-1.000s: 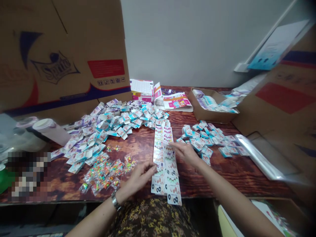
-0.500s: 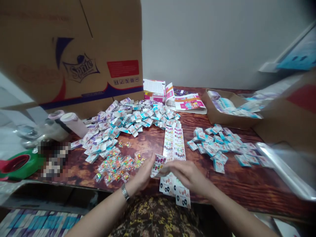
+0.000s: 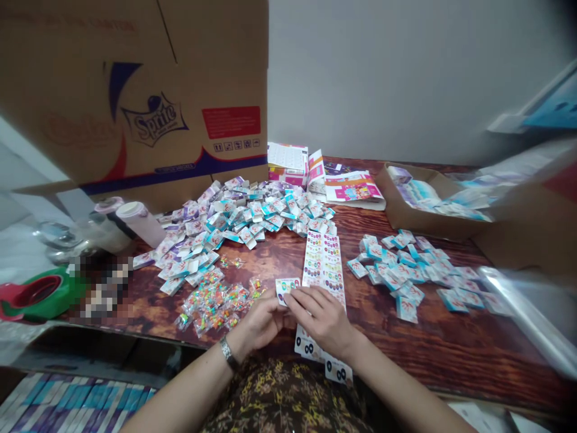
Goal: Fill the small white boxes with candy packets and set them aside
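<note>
A small sticker sheet (image 3: 285, 287) with coloured nail-shaped prints is pinched between both hands, partly hidden by the fingers. My left hand (image 3: 264, 320), with a metal watch on its wrist, grips it from the left, fingers curled. From the right, my right hand (image 3: 321, 316) lies across the sheet with its fingers bent over it. Beneath and behind the hands, long sticker strips (image 3: 322, 264) lie on the table, overlapping toward its front edge. Left of my left hand is a heap of little clear packets (image 3: 214, 300) with bright pieces inside.
Small white, blue and purple boxes (image 3: 252, 210) are piled behind; more small boxes (image 3: 401, 267) lie right. A large carton (image 3: 189, 72) stands back left, an open cardboard tray (image 3: 424, 225) back right. A green tape roll (image 3: 58, 294), a pale cup (image 3: 140, 224) and a plastic-wrapped roll (image 3: 523, 319) flank the table.
The sheet has turned and folded down lower between the hands, and the fingers of both hands have closed in on it. The whole view has shifted slightly.
</note>
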A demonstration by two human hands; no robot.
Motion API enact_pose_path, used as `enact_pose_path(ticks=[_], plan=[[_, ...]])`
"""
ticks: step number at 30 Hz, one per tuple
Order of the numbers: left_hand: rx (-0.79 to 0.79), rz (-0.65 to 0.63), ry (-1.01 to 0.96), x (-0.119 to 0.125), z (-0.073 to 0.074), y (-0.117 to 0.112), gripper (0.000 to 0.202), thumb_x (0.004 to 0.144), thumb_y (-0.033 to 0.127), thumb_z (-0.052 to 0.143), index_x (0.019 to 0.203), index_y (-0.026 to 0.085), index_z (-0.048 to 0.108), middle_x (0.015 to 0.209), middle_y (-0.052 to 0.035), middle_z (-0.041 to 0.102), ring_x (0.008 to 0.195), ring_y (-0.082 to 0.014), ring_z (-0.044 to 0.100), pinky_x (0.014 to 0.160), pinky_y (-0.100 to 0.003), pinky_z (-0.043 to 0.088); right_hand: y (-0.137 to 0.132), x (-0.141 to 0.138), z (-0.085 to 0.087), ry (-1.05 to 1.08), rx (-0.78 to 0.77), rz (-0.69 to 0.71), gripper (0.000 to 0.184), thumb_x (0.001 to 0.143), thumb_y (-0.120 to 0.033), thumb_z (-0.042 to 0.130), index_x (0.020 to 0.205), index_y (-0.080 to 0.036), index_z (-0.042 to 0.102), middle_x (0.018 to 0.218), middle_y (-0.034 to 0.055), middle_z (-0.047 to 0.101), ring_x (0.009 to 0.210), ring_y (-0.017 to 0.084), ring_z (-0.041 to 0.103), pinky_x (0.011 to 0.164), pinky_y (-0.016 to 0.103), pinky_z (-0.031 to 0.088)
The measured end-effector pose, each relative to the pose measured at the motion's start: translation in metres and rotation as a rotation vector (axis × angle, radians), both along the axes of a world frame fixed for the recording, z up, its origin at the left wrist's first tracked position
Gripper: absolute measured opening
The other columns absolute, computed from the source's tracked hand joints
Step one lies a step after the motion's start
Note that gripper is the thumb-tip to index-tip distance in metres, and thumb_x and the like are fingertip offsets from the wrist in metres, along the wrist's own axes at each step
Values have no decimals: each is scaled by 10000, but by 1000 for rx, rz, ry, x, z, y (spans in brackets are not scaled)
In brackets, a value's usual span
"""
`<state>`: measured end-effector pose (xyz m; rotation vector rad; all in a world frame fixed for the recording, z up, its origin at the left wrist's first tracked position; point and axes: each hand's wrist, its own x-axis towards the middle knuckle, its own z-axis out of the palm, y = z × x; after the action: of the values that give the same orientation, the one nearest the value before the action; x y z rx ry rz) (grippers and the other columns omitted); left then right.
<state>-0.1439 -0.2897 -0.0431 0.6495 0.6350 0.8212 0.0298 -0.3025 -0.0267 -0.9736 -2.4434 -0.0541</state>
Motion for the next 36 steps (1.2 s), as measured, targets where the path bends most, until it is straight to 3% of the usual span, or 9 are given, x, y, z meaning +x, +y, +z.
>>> enact_pose_path(ticks=[3,6,9,14,20,26,29,32,36], plan=[[-22,-74,-69,-4,-2,2,282,621,152,616,903,170,623,910,-60,630,783,-166,569,727,-306,470,-2,1,-9,-33,44,53,380,887,-183,500,1265,-219,515,1184,91,609,1114,257,522,940,447,424],[-21,42,-35,-4,-4,2,114,706,229,633,791,156,615,799,-29,605,739,-128,544,705,-251,453,2,0,-12,24,27,64,291,895,-138,464,1155,-191,586,1014,97,653,998,226,558,859,389,461],[39,152,61,-3,-5,1,195,756,321,653,727,137,595,713,-5,569,678,-103,520,664,-222,444,7,-3,-7,138,-180,50,219,915,-156,424,1011,-186,619,838,69,626,825,178,562,721,303,470],[135,24,150,-7,-5,-2,336,836,442,538,901,123,622,837,-61,619,740,-155,578,702,-309,491,15,-4,-5,370,-594,-39,127,894,-251,496,991,-187,547,857,34,568,744,140,551,656,252,442],[549,90,605,-17,-23,-10,229,840,336,548,984,161,582,889,-57,643,796,-171,606,734,-297,488,24,-8,-25,401,-836,-28,229,848,-336,560,1026,-192,542,814,6,569,622,114,526,556,214,389],[714,139,949,-40,-45,-13,150,881,258,467,1014,188,464,829,-32,646,716,-153,622,658,-270,492,38,-28,-30,141,-762,73,130,854,-280,539,858,-187,630,723,7,618,649,135,540,587,218,348],[975,185,1298,-57,-46,0,174,899,261,431,1031,180,508,990,-86,626,940,-215,590,820,-372,476,57,-40,-32,114,-678,-14,175,870,-267,504,794,-175,632,696,18,620,642,139,540,589,222,343],[1234,130,1615,-67,-51,15,236,885,297,452,1056,172,557,1159,-120,566,1189,-314,425,993,-543,318,75,-53,-38,60,-584,-136,157,858,-229,501,809,-170,638,749,39,645,698,153,565,627,232,351],[1279,37,1767,-57,-63,29,364,854,399,491,1125,163,549,1167,-137,544,1189,-337,398,1006,-605,244,88,-64,-49,-93,-529,-269,153,852,-231,494,891,-186,635,851,52,667,771,170,595,649,238,359]])
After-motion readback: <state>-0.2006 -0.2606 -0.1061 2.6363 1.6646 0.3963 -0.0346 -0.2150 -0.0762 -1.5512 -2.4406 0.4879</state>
